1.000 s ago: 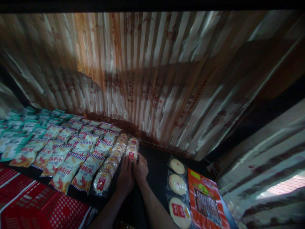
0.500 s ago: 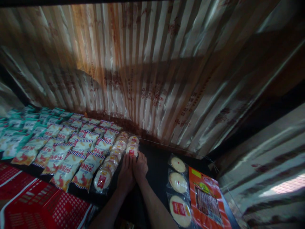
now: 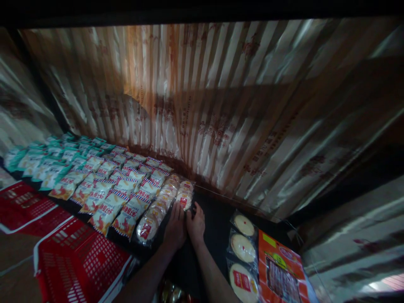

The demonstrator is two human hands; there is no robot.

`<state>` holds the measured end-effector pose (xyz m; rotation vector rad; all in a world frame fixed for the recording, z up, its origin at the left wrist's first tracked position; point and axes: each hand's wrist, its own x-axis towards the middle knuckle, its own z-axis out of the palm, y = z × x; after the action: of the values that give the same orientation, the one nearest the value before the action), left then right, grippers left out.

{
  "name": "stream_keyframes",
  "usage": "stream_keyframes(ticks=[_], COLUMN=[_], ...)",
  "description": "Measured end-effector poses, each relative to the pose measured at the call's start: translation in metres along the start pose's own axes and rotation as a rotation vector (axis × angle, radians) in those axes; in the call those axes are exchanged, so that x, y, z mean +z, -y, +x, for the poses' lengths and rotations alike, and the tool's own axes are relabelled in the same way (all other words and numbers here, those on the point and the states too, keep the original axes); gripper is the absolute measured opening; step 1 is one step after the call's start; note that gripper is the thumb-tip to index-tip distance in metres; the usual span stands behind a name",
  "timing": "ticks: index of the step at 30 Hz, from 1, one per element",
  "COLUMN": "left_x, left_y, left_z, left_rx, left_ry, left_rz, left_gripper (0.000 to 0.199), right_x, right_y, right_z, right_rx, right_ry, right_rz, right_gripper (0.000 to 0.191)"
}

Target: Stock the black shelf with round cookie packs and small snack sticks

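On the black shelf top stands a short row of round, flat cakes in clear wrappers (image 3: 184,200), the front one with a red label. My left hand (image 3: 175,229) lies against the near end of this row, its fingers stretched out and touching the front wrapper. Just to the right, my right hand (image 3: 196,223) is beside the row's front corner with its fingers apart and slightly bent, and nothing shows in it. Left of both hands runs a longer row of the same wrapped cakes (image 3: 147,227), leaning one on another.
Several striped snack bags (image 3: 106,210) and green bags (image 3: 54,173) fill the left. Red baskets (image 3: 74,261) stand in front. At right lie three wrapped round cakes (image 3: 243,248) and an orange packet (image 3: 280,269). A wall of printed wrapping sheet (image 3: 214,105) rises behind.
My right hand has drawn slightly away from the front of the short row and its fingers have spread. The left hand stays at the wrapped cakes. The camera view has shifted left.
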<state>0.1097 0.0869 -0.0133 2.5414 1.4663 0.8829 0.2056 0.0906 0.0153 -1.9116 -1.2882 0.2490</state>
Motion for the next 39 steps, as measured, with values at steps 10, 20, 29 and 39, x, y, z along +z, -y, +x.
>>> stream_keyframes(ticks=[10, 20, 29, 39], left_x=[-0.010, -0.024, -0.031, -0.047], left_y=[-0.003, -0.015, -0.033, -0.063], left_z=[0.002, -0.022, -0.096, -0.202], left_rx=[-0.011, 0.004, 0.004, 0.027], left_ry=[-0.022, 0.012, 0.120, 0.102], left_rz=[0.059, -0.026, -0.158, -0.238], left_gripper=[0.049, 0.036, 0.040, 0.040], right_x=[-0.007, -0.021, -0.054, -0.082], right_y=[-0.006, -0.003, -0.005, -0.027], right_z=[-0.042, -0.078, -0.157, -0.240], right_rx=[-0.089, -0.130, -0.206, -0.187], right_ry=[-0.032, -0.058, -0.065, 0.098], right_rz=[-0.027, 0.005, 0.189, 0.232], right_gripper=[0.042, 0.036, 0.036, 0.030])
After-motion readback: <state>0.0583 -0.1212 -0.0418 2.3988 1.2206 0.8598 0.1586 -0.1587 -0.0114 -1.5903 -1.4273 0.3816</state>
